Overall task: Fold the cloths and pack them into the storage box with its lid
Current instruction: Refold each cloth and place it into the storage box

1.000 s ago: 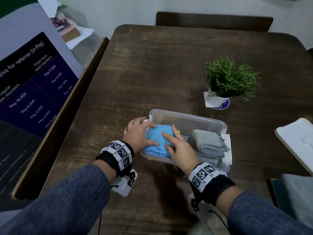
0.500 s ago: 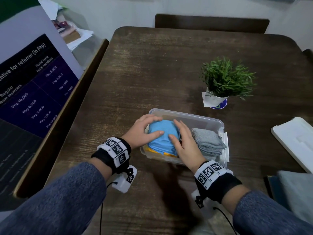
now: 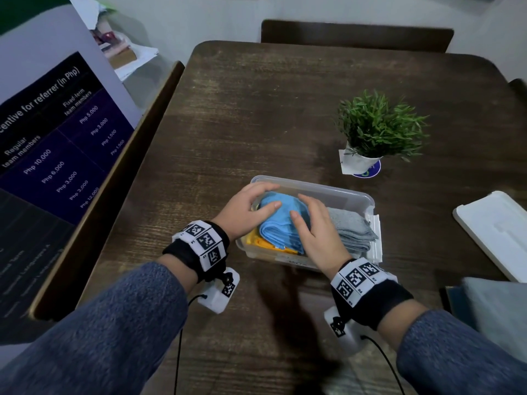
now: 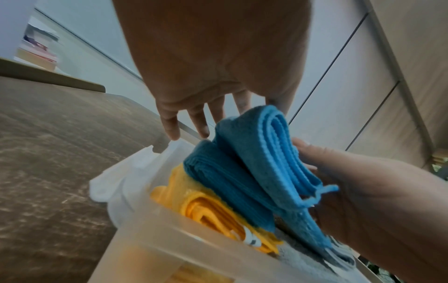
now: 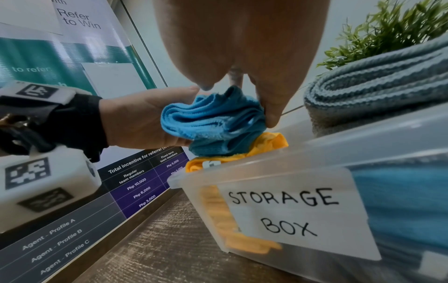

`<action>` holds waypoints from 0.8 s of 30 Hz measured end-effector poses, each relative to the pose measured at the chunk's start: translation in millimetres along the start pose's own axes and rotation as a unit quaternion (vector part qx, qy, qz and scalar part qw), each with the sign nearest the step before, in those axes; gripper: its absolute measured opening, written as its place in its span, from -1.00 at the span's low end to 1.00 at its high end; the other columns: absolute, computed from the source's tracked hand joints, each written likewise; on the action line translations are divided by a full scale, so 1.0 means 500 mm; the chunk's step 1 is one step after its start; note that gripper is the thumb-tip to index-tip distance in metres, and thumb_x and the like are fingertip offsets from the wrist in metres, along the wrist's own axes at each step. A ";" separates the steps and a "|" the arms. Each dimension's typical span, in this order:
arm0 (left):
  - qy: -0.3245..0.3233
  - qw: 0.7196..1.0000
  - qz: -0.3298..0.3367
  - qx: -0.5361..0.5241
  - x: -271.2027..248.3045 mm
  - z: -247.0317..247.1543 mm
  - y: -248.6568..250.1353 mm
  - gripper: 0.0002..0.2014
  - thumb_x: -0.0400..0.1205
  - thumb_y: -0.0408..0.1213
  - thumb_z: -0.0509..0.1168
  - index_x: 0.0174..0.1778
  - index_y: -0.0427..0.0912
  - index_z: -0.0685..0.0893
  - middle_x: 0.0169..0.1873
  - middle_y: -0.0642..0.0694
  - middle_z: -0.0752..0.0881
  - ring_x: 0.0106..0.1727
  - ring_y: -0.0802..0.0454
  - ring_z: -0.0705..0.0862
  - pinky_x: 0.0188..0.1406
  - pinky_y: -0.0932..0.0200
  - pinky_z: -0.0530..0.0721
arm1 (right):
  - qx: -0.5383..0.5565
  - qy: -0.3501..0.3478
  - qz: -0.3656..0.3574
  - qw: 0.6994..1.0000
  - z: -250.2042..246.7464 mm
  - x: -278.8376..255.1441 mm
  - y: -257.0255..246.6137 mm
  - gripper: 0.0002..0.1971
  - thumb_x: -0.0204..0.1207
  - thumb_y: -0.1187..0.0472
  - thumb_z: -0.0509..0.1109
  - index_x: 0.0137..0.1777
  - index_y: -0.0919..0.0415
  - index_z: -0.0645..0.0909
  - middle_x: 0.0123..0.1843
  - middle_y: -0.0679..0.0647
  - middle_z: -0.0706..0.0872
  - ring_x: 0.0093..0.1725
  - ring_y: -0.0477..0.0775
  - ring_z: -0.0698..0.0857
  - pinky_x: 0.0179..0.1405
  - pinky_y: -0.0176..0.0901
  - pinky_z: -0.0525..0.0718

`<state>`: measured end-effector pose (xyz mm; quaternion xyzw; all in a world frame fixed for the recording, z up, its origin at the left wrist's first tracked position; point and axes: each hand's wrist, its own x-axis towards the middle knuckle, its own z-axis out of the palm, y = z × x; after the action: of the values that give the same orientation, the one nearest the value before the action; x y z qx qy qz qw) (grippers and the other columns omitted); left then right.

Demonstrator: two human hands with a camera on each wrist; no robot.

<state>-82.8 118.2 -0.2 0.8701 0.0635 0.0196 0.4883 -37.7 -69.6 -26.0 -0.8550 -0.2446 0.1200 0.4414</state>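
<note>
The clear storage box (image 3: 328,190) stands on the table before me. Inside, a folded blue cloth (image 3: 273,223) leans on an orange cloth (image 3: 255,241), with a folded grey cloth (image 3: 352,230) to their right. My left hand (image 3: 251,208) cups the blue cloth's left end, thumb on top. Gripping its right side is my right hand (image 3: 312,228). The left wrist view shows the blue cloth (image 4: 266,162) tilted up on edge above the orange one (image 4: 213,206). In the right wrist view it (image 5: 213,122) is bunched between both palms. The white lid (image 3: 496,232) lies apart at the right.
A small potted plant (image 3: 376,129) stands behind the box to the right. More cloths (image 3: 496,309) lie at the table's near right corner. A printed poster (image 3: 57,138) leans along the left edge, and a chair back (image 3: 356,35) is at the far side.
My hands have slid from lying on top of the blue cloth to clasping its sides. The cloth is now bunched and tipped up, uncovering the orange cloth at the near edge.
</note>
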 end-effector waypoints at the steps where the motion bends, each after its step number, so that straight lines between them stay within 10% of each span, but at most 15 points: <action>1: -0.002 1.000 -0.003 0.004 0.001 0.001 0.001 -0.62 0.63 -0.16 0.37 0.38 -0.02 0.60 0.31 0.04 0.59 0.39 0.21 0.49 0.38 0.35 0.38 | -0.008 -0.003 -0.004 1.000 0.001 0.000 0.001 -0.55 0.72 0.01 0.17 0.54 0.16 0.38 0.50 0.06 0.42 0.50 -0.10 0.36 0.55 -0.17 0.28; 13: 0.061 0.983 -0.164 0.052 0.001 -0.004 -0.020 -0.55 0.45 0.16 0.46 0.12 -0.04 0.67 -0.03 0.02 0.62 -0.10 0.24 0.61 -0.20 0.39 0.52 | -0.046 -0.032 -0.027 0.998 0.006 0.000 0.001 -0.61 0.68 0.06 0.25 0.48 0.10 0.51 0.54 0.03 0.41 0.53 -0.07 0.37 0.47 -0.30 0.28; 17: 0.065 0.980 -0.188 -0.006 0.013 -0.005 -0.027 -0.59 0.52 0.21 0.37 -0.08 -0.11 0.70 -0.17 -0.05 0.75 -0.10 0.04 0.73 -0.05 0.07 0.72 | -0.042 -0.037 -0.025 0.998 0.002 0.001 -0.006 -0.61 0.67 0.05 0.27 0.47 0.07 0.52 0.54 0.00 0.41 0.50 -0.10 0.39 0.49 -0.23 0.34; 24: 0.091 0.978 -0.179 -0.049 0.021 -0.003 -0.030 -0.75 0.54 -0.09 0.47 -0.21 -0.15 0.56 -0.34 -0.03 0.65 -0.30 0.11 0.61 -0.31 0.30 0.58 | -0.030 -0.041 -0.024 0.998 0.001 0.002 -0.005 -0.67 0.62 0.07 0.37 0.37 -0.01 0.59 0.55 -0.05 0.36 0.50 -0.10 0.37 0.45 -0.35 0.26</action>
<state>-74.1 128.6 -12.6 0.8142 0.2614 0.0142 0.5183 -37.9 -67.5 -24.3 -0.8563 -0.2860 0.1367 0.4077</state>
